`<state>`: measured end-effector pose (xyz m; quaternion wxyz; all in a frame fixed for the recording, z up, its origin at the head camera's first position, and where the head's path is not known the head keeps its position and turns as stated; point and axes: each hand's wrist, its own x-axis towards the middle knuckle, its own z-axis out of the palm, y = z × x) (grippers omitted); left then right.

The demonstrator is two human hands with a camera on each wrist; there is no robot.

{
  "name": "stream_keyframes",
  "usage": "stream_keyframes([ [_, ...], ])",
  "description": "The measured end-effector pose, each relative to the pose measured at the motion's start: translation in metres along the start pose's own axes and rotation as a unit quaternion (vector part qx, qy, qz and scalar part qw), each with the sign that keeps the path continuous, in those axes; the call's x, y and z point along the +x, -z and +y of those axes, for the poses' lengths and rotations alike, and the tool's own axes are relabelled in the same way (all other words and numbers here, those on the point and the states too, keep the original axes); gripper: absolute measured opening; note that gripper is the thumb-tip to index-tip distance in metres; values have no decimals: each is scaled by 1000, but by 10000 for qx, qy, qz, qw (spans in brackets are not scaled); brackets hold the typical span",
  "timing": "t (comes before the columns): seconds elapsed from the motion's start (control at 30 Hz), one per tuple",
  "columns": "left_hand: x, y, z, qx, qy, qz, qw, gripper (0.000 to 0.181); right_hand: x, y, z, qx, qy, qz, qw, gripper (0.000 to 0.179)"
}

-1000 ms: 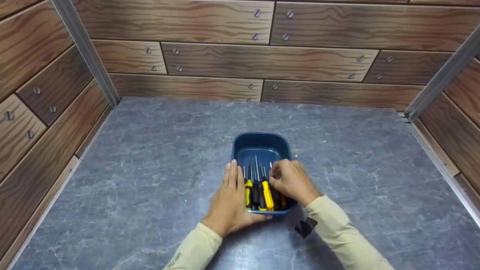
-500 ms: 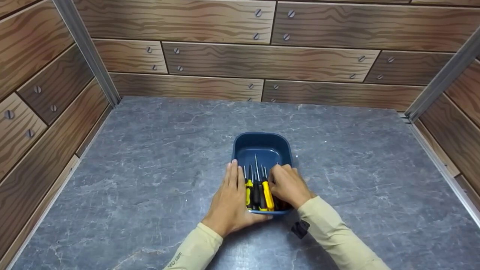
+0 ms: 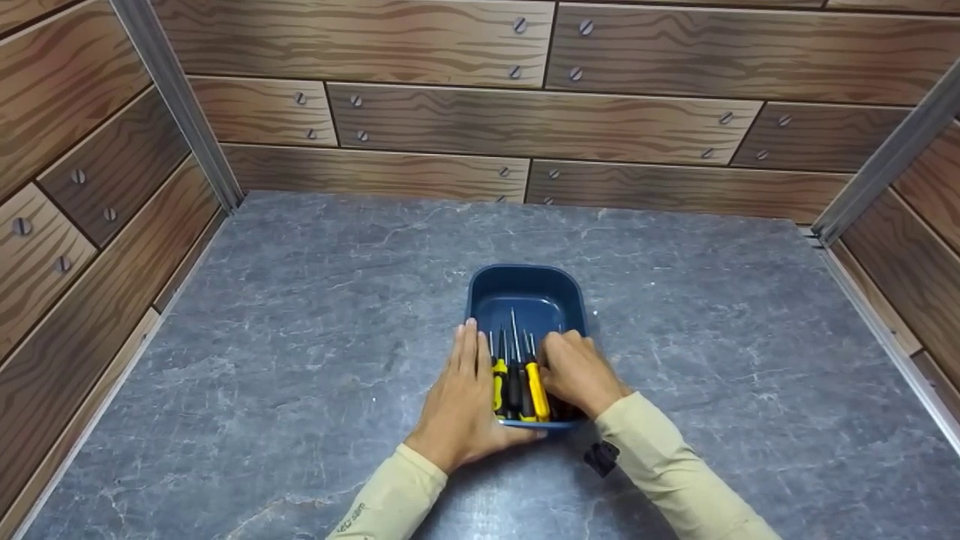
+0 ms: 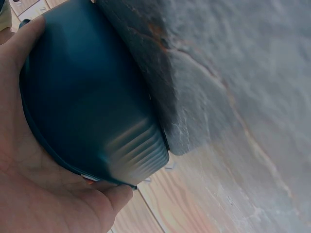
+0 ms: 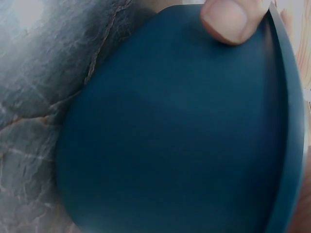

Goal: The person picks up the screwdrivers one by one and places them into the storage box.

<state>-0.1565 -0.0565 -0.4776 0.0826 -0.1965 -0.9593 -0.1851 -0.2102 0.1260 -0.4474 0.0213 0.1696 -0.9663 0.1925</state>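
Observation:
A dark blue bin (image 3: 525,277) stands on the table, with several screwdrivers lying side by side in its near half. Among them are a yellow-handled screwdriver (image 3: 537,393) and a black-handled screwdriver (image 3: 514,390), shafts pointing away. My left hand (image 3: 457,401) lies against the bin's near left corner, fingers straight along the left side. Its thumb (image 5: 226,19) presses on the near outer wall in the right wrist view. Fingers curled, my right hand (image 3: 581,373) reaches into the bin's right side beside the yellow handle. Whatever it grips is hidden, so I cannot tell what it holds.
The grey marbled table (image 3: 315,300) is bounded by wood-patterned walls (image 3: 420,116) at the back and sides. Metal rails (image 3: 169,97) run along the corners. The bin's far half shows bare floor.
My right hand has lowered into the bin's right side and curled further, covering the orange and dark handles there. The left hand and the bin have stayed in place.

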Motion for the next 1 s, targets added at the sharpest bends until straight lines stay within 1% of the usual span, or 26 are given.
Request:
stream_keyframes([
  [0.23,2,-2,-1,-14,16,-25,10000,137,0,2,0,-3,39,-86,10000,24],
  [0.47,3,-4,-2,86,9,-57,9999,139,-5,2,0,-132,364,190,9991,28],
  [0.67,4,-5,-5,99,45,-197,9997,141,-6,1,-1,-144,274,228,9993,32],
  [0.73,4,-5,-6,37,51,-228,9997,142,-6,3,-2,-111,215,177,9996,30],
  [0.8,4,-5,-7,23,47,-263,9996,142,-6,6,-3,-67,143,123,9998,21],
  [0.87,3,-5,-8,58,49,-286,9996,143,-7,12,-4,52,19,27,10000,10],
  [0.93,0,-3,-8,178,40,-332,9993,144,-8,21,-3,331,-99,-32,9994,2],
  [1.0,-3,-1,-6,214,-33,-322,9992,143,-9,32,-1,751,-44,81,9971,7],
])
